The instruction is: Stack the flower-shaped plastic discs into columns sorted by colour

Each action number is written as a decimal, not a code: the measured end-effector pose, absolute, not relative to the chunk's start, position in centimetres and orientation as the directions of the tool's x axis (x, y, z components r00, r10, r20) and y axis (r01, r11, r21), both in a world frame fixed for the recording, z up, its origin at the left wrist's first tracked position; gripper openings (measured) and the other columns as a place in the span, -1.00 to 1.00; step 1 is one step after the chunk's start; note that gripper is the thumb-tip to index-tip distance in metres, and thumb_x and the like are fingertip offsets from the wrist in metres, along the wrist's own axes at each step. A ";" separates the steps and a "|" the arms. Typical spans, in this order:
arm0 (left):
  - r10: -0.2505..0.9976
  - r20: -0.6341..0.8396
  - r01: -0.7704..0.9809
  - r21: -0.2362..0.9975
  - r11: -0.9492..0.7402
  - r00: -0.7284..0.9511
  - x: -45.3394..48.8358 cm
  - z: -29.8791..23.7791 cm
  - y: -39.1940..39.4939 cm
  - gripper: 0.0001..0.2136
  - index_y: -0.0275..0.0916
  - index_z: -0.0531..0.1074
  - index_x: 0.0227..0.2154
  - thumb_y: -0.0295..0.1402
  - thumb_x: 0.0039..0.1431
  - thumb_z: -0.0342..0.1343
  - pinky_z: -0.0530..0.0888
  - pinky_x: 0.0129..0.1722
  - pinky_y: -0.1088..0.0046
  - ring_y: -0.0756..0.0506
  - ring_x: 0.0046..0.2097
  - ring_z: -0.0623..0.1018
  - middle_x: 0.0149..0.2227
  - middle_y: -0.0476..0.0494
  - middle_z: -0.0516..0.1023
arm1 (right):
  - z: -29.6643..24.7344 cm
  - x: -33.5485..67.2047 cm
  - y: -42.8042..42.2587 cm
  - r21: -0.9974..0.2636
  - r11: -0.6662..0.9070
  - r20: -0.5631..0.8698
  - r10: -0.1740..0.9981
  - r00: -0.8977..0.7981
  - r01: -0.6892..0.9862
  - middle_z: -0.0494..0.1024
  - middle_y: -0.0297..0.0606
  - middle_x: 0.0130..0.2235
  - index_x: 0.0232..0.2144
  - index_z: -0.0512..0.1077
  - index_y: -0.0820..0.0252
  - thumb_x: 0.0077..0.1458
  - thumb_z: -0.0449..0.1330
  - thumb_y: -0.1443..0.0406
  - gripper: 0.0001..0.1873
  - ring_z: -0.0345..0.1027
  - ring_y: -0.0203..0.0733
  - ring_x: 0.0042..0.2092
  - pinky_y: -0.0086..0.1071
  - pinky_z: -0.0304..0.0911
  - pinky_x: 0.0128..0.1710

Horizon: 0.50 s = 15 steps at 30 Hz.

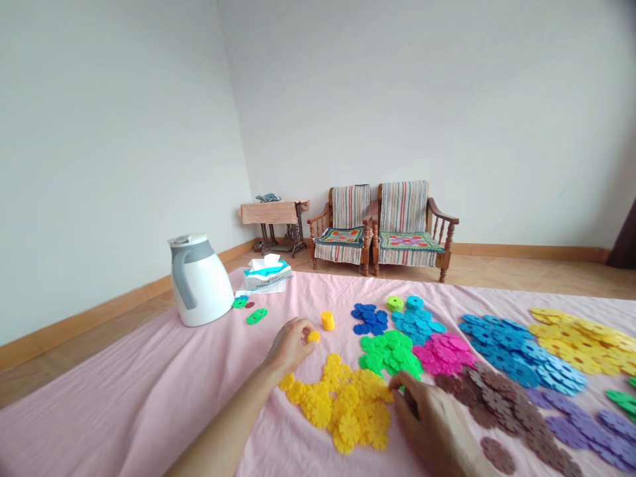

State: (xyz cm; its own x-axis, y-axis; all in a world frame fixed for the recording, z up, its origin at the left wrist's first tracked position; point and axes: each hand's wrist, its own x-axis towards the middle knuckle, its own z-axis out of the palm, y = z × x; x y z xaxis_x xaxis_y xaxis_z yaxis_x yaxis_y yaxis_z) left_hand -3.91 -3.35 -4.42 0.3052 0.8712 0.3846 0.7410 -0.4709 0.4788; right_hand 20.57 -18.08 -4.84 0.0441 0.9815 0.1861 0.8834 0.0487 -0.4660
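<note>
"What does the left hand (292, 344) have?"

"At least one yellow plastic flower-shaped disc (313, 336), pinched at the fingertips, just beside a short round stack of yellow plastic discs (328, 320)."

"And the right hand (434, 421)?"

"Thumb and forefinger sit close together at the right edge of a loose yellow plastic disc pile (348, 407); I can't tell whether they grip a piece."

"Where's that pile?"

"On the pink-cloth-covered desk (124, 404), between the forearms, with a bright green plastic disc heap (390, 352) just behind it."
</note>
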 end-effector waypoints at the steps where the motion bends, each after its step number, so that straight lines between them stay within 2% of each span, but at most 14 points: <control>1: 0.872 0.383 0.739 0.482 -0.470 0.305 -4.0 -4.4 -3.3 -0.86 -0.25 0.41 -0.46 -0.57 -0.15 0.11 0.33 -0.32 0.53 -0.01 -0.33 0.43 -0.39 -0.02 0.44 | -4.8 20.6 -18.1 -0.465 0.048 0.185 0.982 0.044 0.884 0.56 -0.34 -0.45 -0.35 0.39 0.07 0.10 -0.11 0.27 -0.73 0.42 -0.22 -0.40 -0.44 0.00 -0.47; 8: 0.887 0.377 0.741 0.509 -0.438 0.266 -4.8 -4.1 -3.1 -0.85 -0.25 0.42 -0.39 -0.46 -0.10 0.17 0.35 -0.34 0.55 0.02 -0.38 0.44 -0.38 -0.01 0.47 | -4.6 20.4 -18.1 -0.458 0.048 0.175 0.984 0.037 0.888 0.54 -0.37 -0.49 -0.35 0.39 0.06 0.10 -0.11 0.27 -0.74 0.39 -0.24 -0.46 -0.44 -0.04 -0.51; 15: 0.893 0.354 0.760 0.487 -0.431 0.279 -4.5 -4.4 -3.0 -0.87 -0.26 0.44 -0.45 -0.52 -0.14 0.15 0.32 -0.38 0.57 0.02 -0.40 0.43 -0.42 0.00 0.46 | -4.6 20.4 -18.2 -0.466 0.043 0.179 0.983 0.047 0.884 0.55 -0.37 -0.49 -0.36 0.39 0.06 0.10 -0.11 0.26 -0.73 0.40 -0.24 -0.44 -0.44 -0.03 -0.51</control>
